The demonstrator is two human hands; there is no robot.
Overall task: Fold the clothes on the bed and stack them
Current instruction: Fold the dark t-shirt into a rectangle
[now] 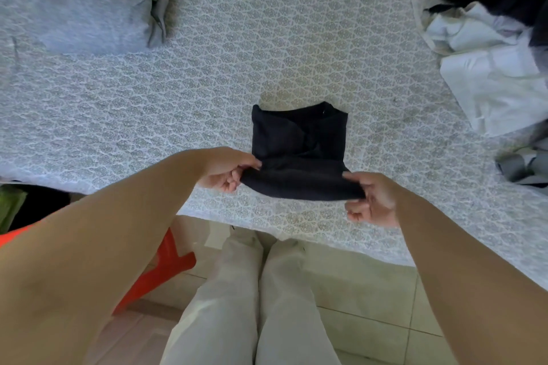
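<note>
Bed: a bed (207, 68) with a pale patterned cover fills the upper part of the view; its near edge runs across in front of the person's legs.
Dark garment: a partly folded dark garment (299, 139) lies on the cover close to the near edge, about midway along it; its far part rests flat, its near edge is lifted off the cover.
Left hand: the left hand (225, 169) pinches the near-left corner of the dark garment between thumb and curled fingers.
Right hand: the right hand (370, 200) pinches the near-right corner of the dark garment, thumb on top, fingers curled beneath.
Grey item: a large pale grey fabric item (77, 0) lies at the far-left corner of the visible cover; I cannot tell whether it is a folded garment or a pillow.
Unfolded pile: a loose heap of clothes (489, 38), black on top and white below, sits at the far-right part of the bed, well apart from the dark garment.
Grey cloth: a crumpled grey piece (522, 166) lies at the right edge, nearer than the heap.
Floor side: the person's legs in light trousers (252, 305) stand on a tiled floor (370, 305) just before the bed, with an orange plastic object (160, 270) to their left.
</note>
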